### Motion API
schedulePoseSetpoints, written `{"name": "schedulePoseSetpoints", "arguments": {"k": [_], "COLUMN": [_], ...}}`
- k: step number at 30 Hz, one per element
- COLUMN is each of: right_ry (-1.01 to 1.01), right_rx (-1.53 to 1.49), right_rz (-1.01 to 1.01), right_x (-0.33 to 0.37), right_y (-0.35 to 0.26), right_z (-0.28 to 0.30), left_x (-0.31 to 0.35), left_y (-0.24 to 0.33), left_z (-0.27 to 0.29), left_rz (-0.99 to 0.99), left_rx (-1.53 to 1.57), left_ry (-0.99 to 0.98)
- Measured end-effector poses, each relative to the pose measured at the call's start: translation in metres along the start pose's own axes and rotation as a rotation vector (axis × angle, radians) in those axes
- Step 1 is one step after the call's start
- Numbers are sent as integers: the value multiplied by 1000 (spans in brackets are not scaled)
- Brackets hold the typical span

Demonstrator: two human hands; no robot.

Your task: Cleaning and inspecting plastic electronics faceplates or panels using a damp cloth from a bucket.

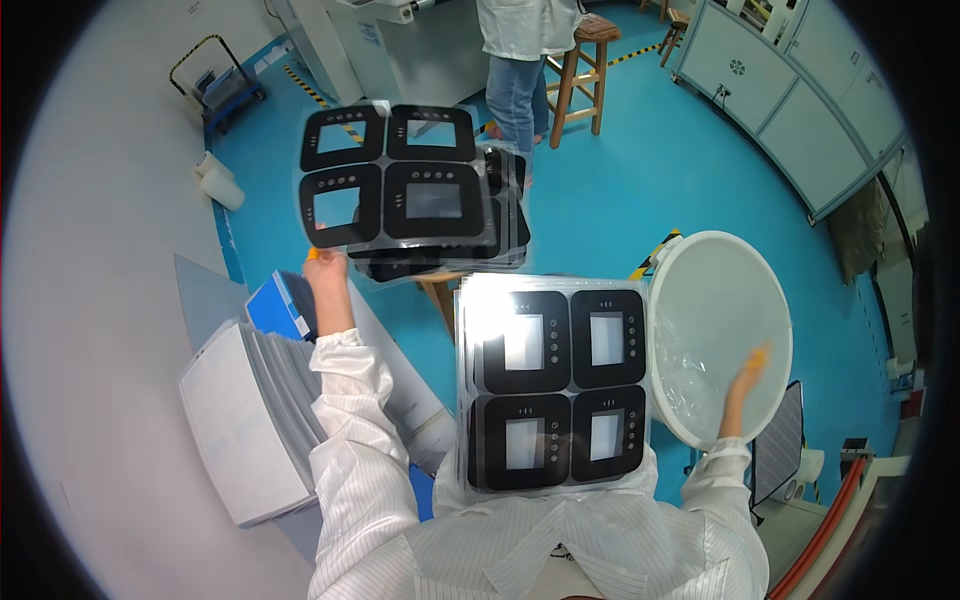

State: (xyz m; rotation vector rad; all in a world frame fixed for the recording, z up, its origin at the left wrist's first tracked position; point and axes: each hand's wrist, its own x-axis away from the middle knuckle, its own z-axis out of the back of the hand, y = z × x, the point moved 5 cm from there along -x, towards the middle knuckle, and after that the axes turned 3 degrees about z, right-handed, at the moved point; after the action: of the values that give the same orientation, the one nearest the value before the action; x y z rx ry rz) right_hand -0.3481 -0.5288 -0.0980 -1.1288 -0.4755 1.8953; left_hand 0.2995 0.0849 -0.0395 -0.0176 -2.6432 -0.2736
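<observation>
My left hand (pixel 328 278), with an orange cover on a fingertip, pinches the lower left corner of a clear sheet with four black panel frames (pixel 434 203). The sheet hangs over a stack of similar sheets (pixel 512 225), which rests on a mostly hidden wooden stool (pixel 437 300). On my lap lies another stack of clear sheets with black panels (pixel 571 392); light glares off its upper left. My right hand (pixel 742 388), also with orange on the fingertips, is over a white round bin (pixel 720 250). Motion smears its fingers. Crumpled clear film (pixel 690 375) lies inside the bin.
At my left, a pile of white boards or folders (pixel 255 430) stands by a blue box (pixel 278 306) along the wall. Ahead, a person in a white coat (pixel 525 30) stands beside a wooden stool (pixel 590 75). A trolley (pixel 228 92) is far left; grey cabinets (pixel 745 75) are far right.
</observation>
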Motion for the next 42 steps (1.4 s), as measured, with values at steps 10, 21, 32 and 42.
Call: {"name": "schedulePoseSetpoints", "arguments": {"k": [10, 21, 32, 42], "right_ry": [-1175, -641, -1027, -959], "right_rx": [178, 226, -306, -319], "right_rz": [-276, 44, 740, 905], "right_x": [60, -42, 75, 126], "right_y": [-10, -202, -442, -490], "right_z": [-51, -41, -177, -199], "left_x": [17, 102, 206, 174], "left_y": [-72, 15, -93, -108], "left_z": [2, 14, 69, 115], "left_rz": [11, -1014, -143, 200], "left_rx": [29, -1334, -1357, -976], "left_ry": [-2, 30, -487, -278]}}
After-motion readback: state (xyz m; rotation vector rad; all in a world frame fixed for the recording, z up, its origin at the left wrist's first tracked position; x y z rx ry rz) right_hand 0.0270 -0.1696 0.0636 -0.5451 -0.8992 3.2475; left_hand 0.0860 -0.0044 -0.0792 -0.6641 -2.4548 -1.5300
